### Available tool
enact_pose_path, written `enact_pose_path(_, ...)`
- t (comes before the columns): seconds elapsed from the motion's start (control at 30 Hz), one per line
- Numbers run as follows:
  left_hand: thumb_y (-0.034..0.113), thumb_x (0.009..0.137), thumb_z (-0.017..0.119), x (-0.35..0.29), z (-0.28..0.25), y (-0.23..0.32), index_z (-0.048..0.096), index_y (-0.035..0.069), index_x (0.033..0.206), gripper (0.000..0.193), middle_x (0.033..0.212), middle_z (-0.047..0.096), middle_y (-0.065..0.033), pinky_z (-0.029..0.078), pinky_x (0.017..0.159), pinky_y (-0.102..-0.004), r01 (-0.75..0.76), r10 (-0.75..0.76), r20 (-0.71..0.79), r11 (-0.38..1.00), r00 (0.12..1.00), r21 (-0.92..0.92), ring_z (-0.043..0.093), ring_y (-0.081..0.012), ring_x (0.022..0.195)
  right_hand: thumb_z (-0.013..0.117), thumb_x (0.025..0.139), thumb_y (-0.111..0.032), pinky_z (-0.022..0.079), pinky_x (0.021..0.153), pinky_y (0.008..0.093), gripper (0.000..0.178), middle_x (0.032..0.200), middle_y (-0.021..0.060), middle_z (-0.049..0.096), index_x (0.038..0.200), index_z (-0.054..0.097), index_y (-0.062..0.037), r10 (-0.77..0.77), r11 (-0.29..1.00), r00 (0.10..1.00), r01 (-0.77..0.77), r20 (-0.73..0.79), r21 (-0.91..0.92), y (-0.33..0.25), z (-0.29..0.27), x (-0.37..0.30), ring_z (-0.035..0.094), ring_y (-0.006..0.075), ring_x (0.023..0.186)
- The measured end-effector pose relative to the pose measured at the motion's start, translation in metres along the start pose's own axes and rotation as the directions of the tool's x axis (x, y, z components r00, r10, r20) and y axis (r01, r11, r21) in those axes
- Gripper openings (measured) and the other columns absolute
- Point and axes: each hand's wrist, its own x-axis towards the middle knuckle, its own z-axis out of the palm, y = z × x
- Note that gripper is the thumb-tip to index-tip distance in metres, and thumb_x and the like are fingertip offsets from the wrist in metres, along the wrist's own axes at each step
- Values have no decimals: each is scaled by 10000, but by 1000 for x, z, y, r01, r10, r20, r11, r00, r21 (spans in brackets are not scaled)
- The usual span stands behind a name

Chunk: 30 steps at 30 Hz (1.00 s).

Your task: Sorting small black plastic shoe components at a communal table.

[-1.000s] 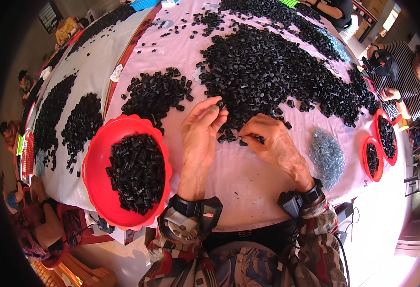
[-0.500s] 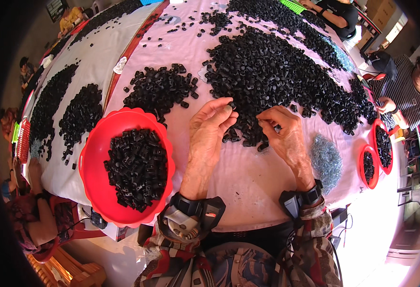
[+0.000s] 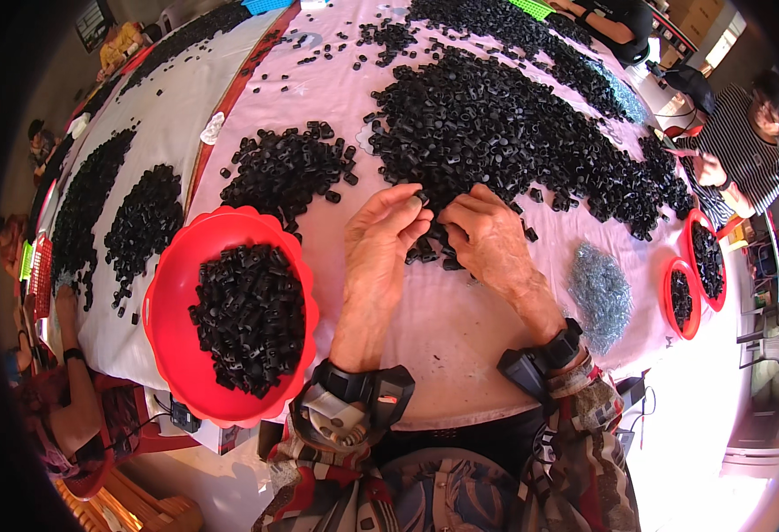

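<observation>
Between thumb and fingertips, my left hand (image 3: pixel 377 244) pinches a small black plastic piece (image 3: pixel 422 198). Close beside it on the right is my right hand (image 3: pixel 489 239), its fingers curled and pressed together, almost touching the piece; whatever they hold is hidden. Both hands are over the near edge of a large heap of small black plastic parts (image 3: pixel 487 133). To the left of my left forearm stands a red scalloped basin (image 3: pixel 169 346) with many black pieces (image 3: pixel 252 319) inside. A pile of tiny bluish-silver, spring-like bits (image 3: pixel 599 297) lies right of my right hand.
A smaller black heap (image 3: pixel 285 173) lies beyond the basin. Two red bowls (image 3: pixel 679 332) of black parts stand at the right table edge, near a person in a striped shirt (image 3: pixel 733 133). Another person's arm (image 3: pixel 74 381) reaches in at the left. Pale cloth (image 3: pixel 442 355) covers the table.
My right hand has moved left and in toward my left hand, closing the gap between them. The left hand still pinches the black piece. The whole view has shifted slightly.
</observation>
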Motion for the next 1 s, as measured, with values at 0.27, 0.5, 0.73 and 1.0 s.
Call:
enact_pose_path(0.27, 42, 874, 617, -3, 0, 4, 622, 12, 1059, 187, 953, 648, -58, 504, 759, -217, 19, -20, 40, 999, 999, 26, 620, -114, 821, 629, 679, -31, 476, 798, 382, 80, 804, 52, 617, 757, 620, -46, 15, 1000, 995, -14, 96, -4, -5, -6, 3, 547, 260, 869)
enact_pose_path(0.5, 36, 865, 627, -3, 4, 2, 624, -4, 1047, 186, 924, 642, -58, 509, 763, -227, 29, -32, 40, 998, 999, 62, 624, -124, 814, 636, 667, -38, 461, 810, 380, 86, 806, 65, 620, 752, 623, -40, 8, 1000, 996, -9, 90, 7, -2, -4, 1, 542, 270, 889)
enact_pose_path(0.73, 22, 851, 639, -3, 7, 0, 640, -6, 1022, 173, 889, 640, -52, 517, 752, -245, 4, -5, 16, 998, 1000, 68, 633, -136, 799, 644, 657, -31, 447, 818, 384, 122, 834, 88, 618, 777, 621, -29, 18, 999, 990, -24, 140, 43, -3, -5, 0, 535, 280, 906)
enact_pose_path(1.0, 28, 872, 612, -2, 3, 1, 622, 4, 1054, 184, 939, 642, -60, 510, 771, -228, 9, -12, 38, 995, 999, 95, 623, -123, 824, 632, 658, -19, 434, 822, 383, 117, 822, 89, 615, 773, 617, -24, 36, 996, 985, -50, 168, 76, -5, -14, -2, 536, 281, 899)
